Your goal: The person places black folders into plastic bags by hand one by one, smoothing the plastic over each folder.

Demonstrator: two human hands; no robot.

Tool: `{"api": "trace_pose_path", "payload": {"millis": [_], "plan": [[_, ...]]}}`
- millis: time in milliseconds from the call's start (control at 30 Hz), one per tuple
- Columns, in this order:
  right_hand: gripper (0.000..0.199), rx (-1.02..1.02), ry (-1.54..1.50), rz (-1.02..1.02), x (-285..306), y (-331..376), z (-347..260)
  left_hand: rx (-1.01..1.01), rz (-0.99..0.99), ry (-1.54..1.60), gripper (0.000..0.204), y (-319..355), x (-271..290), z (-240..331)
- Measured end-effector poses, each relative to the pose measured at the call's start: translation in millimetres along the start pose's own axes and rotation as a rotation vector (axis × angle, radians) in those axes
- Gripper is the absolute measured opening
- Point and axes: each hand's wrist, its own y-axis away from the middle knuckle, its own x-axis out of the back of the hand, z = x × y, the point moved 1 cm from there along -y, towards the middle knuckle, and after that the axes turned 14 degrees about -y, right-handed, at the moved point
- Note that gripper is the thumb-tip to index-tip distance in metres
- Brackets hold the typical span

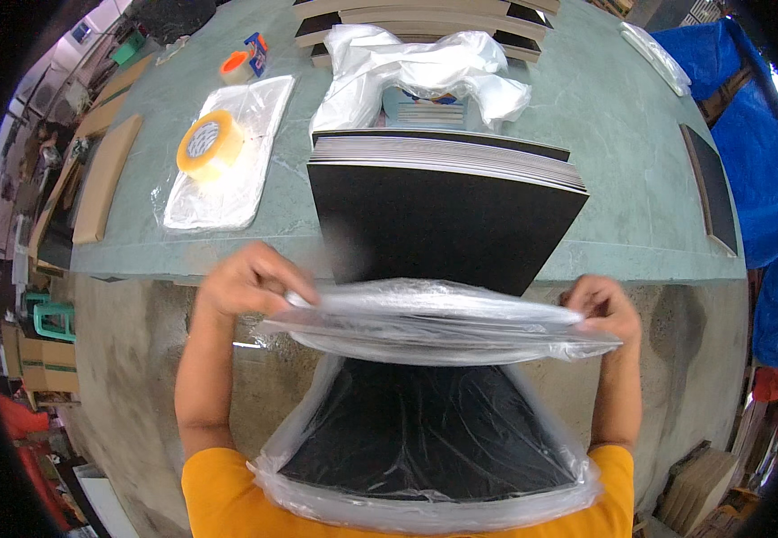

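We pinch clear plastic bag [443, 318] at two ends, left hand [259, 280] and right hand [606, 307]. Bag before our yellow shirt [214, 489], black panel [425, 430] under film; black-covered stack [438, 215] beyond, at green table [626, 215].

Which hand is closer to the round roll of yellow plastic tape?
Left: the left hand is on the near side of the tape roll, slightly right; the right hand is much farther right.
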Motion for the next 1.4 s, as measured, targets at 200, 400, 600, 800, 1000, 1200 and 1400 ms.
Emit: {"api": "trace_pose_path", "payload": {"millis": [200,400,600,800,1000,1200,1400], "plan": [[0.030,0.355,0.234,0.073,0.4,-0.2,-24.4,-0.033,0.381,0.066,0.020,0.2,-18.3,21.0],[0.035,0.306,0.369,-0.633,-80.7,11.0,-86.7,-0.574,0.435,0.192,0.013,-5.5,-34.0,60.3],[0.040,-0.623,1.472,-0.271,-100.6,-28.3,-35.1,-0.594,-0.425,0.008,0.011,-31.5,-65.4,93.1],[0.035,-0.391,1.926,-0.565,-115.8,-15.6,-34.1,0.301,-0.322,-1.449,0.034,-31.5,-81.0,48.0],[0.022,0.249,1.434,-0.015,-112.7,-31.7,-70.7,0.102,-0.414,-1.647,0.011,-8.0,-92.5,14.3],[0.028,0.841,1.335,0.511,-79.2,-41.0,-57.5,0.238,0.425,-0.874,0.013,-7.0,-45.4,57.3],[0.048,0.707,1.672,0.483,-85.8,-56.2,-34.3,0.041,1.137,-1.248,0.059,-37.6,-20.2,27.2]]}}
